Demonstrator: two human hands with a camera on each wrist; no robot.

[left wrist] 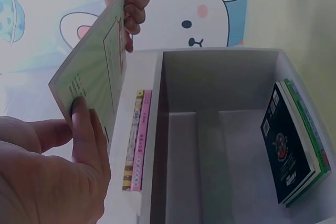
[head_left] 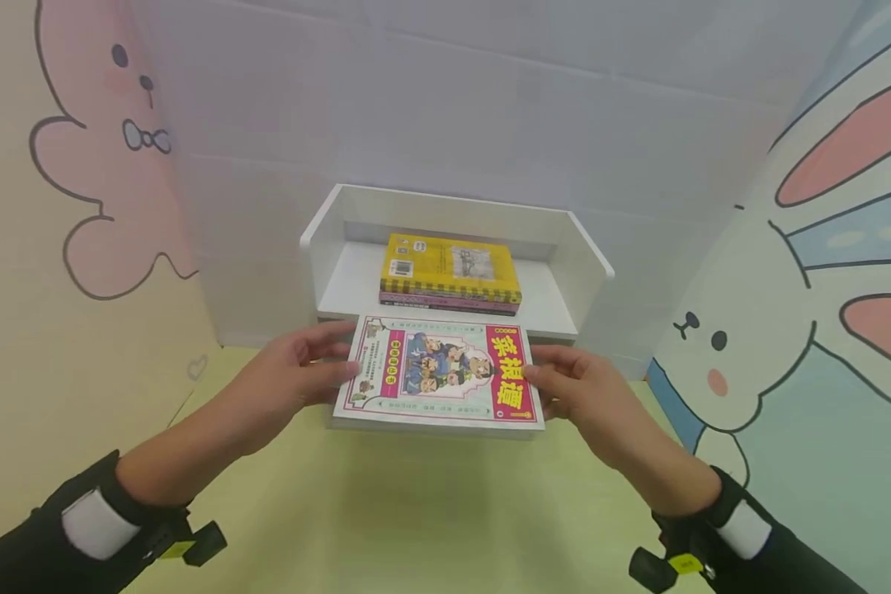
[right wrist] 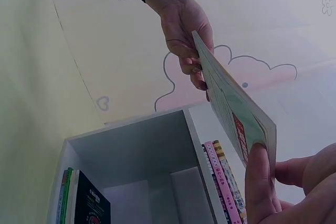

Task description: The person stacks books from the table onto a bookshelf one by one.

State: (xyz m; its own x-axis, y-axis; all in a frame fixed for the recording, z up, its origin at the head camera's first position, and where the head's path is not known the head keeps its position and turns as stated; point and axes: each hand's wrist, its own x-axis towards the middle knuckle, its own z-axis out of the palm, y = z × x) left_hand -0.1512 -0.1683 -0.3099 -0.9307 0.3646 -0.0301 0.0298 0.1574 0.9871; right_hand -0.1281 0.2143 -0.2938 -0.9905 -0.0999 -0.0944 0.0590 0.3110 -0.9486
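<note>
Both hands hold one book (head_left: 438,371) level in front of a white shelf unit, its cartoon cover facing up. My left hand (head_left: 297,375) pinches its left edge, thumb on the cover and fingers beneath. At the opposite edge, my right hand (head_left: 575,392) grips it the same way. The left wrist view shows the pale green underside of the book (left wrist: 97,72) and the left fingers against it. Just beyond it, a small stack of books lies on the shelf's top board, a yellow book (head_left: 449,268) uppermost with pink and dark spines below.
The white shelf (head_left: 453,202) has raised sides and back around its top board. Below is a compartment (left wrist: 220,82) where several books, including a dark-covered book (left wrist: 283,145), rest at its bottom. Cartoon-painted walls (head_left: 757,330) flank both sides, with a yellow-green floor (head_left: 431,511) in front.
</note>
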